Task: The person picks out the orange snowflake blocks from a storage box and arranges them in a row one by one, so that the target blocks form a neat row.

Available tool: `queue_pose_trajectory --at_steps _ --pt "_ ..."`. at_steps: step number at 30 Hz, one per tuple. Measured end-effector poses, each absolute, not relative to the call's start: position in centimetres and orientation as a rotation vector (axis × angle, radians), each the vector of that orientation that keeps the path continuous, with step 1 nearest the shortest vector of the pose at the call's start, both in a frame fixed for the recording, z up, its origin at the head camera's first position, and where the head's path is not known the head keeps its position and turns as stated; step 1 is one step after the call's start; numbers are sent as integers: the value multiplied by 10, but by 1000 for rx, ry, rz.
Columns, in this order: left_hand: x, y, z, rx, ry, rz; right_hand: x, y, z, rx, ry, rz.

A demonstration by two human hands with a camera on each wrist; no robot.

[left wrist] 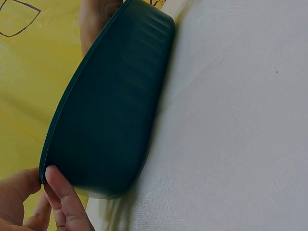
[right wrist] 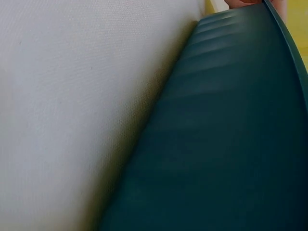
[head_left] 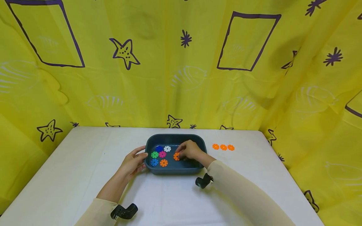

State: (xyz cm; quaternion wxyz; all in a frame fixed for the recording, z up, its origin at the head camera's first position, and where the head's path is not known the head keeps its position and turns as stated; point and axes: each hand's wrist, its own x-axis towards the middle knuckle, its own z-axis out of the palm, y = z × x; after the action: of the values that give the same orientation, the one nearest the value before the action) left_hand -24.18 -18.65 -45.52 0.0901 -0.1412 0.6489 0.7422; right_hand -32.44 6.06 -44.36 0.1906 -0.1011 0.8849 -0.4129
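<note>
Teal tray rim (head_left: 175,171) is pinched by left hand (head_left: 134,162) — orange disc (head_left: 176,156) by right hand (head_left: 191,150).

Left hand (head_left: 135,161) grips, right hand (head_left: 190,150) pinches.
Behind the hands, forearms (head_left: 112,185) slant inward toward each other.

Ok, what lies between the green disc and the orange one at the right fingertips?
The pink disc, then bare tray floor; the head view shows this.
</note>
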Motion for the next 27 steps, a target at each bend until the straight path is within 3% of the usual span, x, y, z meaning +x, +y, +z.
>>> queue_pose_trajectory --at_steps 27 --pt "-243 -186 -455 -449 1952 2176 -323 82 -427 -245 2444 -1161"
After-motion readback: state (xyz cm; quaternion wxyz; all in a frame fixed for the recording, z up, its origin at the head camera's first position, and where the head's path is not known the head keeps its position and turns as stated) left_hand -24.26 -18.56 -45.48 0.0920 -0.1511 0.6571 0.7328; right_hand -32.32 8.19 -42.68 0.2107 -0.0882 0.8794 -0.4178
